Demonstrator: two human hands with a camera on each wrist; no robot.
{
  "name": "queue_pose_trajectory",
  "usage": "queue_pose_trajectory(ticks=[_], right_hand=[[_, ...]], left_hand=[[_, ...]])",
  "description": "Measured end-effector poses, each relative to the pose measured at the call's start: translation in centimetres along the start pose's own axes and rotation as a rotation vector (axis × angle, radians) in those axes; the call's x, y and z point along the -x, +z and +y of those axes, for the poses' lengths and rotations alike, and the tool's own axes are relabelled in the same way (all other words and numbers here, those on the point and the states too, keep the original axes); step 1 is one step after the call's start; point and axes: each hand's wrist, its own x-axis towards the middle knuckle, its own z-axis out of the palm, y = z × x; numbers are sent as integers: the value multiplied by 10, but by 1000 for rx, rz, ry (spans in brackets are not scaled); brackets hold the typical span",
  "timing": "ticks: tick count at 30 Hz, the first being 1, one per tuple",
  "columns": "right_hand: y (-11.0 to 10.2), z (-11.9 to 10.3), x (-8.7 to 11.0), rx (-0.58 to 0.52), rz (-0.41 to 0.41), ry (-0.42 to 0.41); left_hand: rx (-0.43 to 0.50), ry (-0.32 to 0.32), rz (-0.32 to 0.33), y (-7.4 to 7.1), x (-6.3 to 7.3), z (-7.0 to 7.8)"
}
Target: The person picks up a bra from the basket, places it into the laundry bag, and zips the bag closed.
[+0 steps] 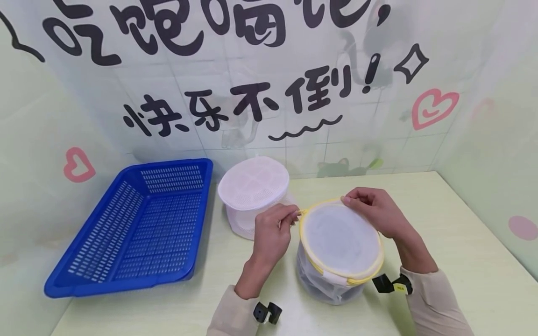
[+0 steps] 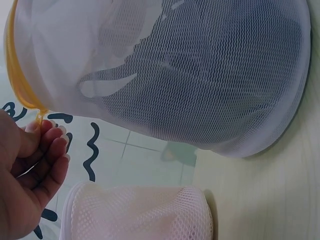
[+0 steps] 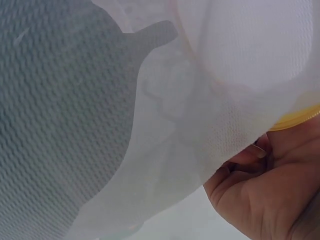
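Note:
A round white mesh laundry bag [image 1: 342, 238] with a yellow zip around its lid stands upright on the table, dark mesh [image 2: 215, 75] showing on its side in the left wrist view. At the left of its rim, my left hand [image 1: 272, 231] pinches the yellow zip pull [image 2: 40, 116] between thumb and fingers. My right hand [image 1: 378, 212] grips the far right part of the rim, thumb on top; in the right wrist view its curled fingers [image 3: 245, 160] are partly hidden by the bag. The zip looks closed around most of the lid.
Behind my left hand stands a pinkish-white mesh laundry bag [image 1: 254, 184], upright with its lid on. A blue plastic basket [image 1: 197, 233] sits at the left of the pale wooden table [image 1: 445, 242]. A printed curtain [image 1: 311, 154] hangs at the back.

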Motion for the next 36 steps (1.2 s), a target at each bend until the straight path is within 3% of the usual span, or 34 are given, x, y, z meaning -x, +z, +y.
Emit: queue_pose_trajectory(ticks=[21,36], right_hand=[[-8,6,0,-19,23,17],[-12,10,0,2,105,73]], left_hand=[[1,-5,2,-1,0,-1],[1,-5,-14,-1,1,0]])
